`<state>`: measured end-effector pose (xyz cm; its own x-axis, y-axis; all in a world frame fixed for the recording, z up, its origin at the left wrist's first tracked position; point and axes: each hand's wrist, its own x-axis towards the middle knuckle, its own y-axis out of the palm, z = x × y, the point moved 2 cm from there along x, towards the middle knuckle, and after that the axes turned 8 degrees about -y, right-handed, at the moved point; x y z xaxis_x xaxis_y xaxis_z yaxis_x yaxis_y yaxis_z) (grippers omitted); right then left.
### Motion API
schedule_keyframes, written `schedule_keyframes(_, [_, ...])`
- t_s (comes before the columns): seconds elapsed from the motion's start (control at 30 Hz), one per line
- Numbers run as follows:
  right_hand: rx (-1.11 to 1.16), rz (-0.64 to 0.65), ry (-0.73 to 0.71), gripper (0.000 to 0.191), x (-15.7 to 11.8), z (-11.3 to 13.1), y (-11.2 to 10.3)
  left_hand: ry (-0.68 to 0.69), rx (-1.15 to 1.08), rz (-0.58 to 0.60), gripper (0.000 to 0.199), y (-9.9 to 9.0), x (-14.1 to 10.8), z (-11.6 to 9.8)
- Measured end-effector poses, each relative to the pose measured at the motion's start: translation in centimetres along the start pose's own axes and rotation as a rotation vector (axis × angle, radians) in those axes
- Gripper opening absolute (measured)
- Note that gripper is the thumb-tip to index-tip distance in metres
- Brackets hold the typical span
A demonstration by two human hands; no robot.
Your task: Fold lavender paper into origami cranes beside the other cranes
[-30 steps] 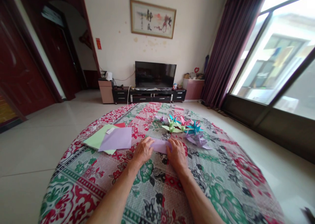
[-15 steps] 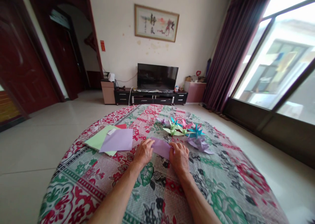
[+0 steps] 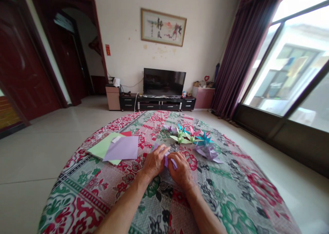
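A folded piece of purple paper [image 3: 166, 161] lies between my two hands at the middle of the table, mostly covered by them. My left hand [image 3: 156, 161] is closed on its left part, fingers pointing away from me. With bent fingers my right hand [image 3: 179, 167] grips the right part, and a purple edge pokes out beneath the fingers. The hands almost touch. Just beyond and to the right stand several folded paper cranes: light green ones [image 3: 181, 136], blue ones [image 3: 205, 138], a pink one and purple ones [image 3: 209, 153].
To the left lies a stack of square paper sheets, a purple sheet [image 3: 123, 148] over light green [image 3: 99, 147] and red. A flowered cloth [image 3: 102, 192] covers the round table. Beyond it are a television [image 3: 164, 82] and a low cabinet [image 3: 161, 103].
My right hand has moved left, close to my left hand, and the left has shifted slightly right. The purple paper, earlier stretched flat between them, is now doubled over and mostly hidden.
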<state>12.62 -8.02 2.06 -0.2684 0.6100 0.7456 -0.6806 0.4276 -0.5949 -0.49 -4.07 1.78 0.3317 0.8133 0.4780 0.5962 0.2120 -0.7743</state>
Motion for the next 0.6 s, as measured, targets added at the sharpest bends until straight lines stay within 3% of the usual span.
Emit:
schedule_keyframes(0.1, [0.132, -0.008, 0.061, 0.015, -0.1, 0.1, -0.4, -0.016, -0.082, 0.026, 0.025, 0.4, -0.1, 0.9])
schedule_keyframes(0.17, [0.208, -0.058, 0.171, 0.018, -0.2, -0.7, -0.8, -0.034, -0.174, -0.018, 0.023, 0.4, -0.1, 1.6])
schedule_keyframes(0.27, [0.282, -0.246, 0.375, 0.027, -0.6, -3.2, -1.2, -0.046, -0.369, -0.124, 0.019, -0.1, 0.0, 2.7])
schedule_keyframes(0.4, [0.39, -0.273, 0.52, 0.028, -1.6, -6.4, -0.6, -0.124, -0.622, -0.199, 0.01, -0.1, 0.0, 3.8])
schedule_keyframes(0.5, [0.306, -0.2, 0.366, 0.037, -1.6, -6.5, -0.2, -0.175, -0.752, -0.24, 0.01, 0.3, 0.1, 4.2])
schedule_keyframes(0.6, [0.074, -0.159, 0.178, 0.054, -1.2, -5.2, -0.2, -0.231, -0.757, -0.233, 0.012, 0.7, 0.2, 4.4])
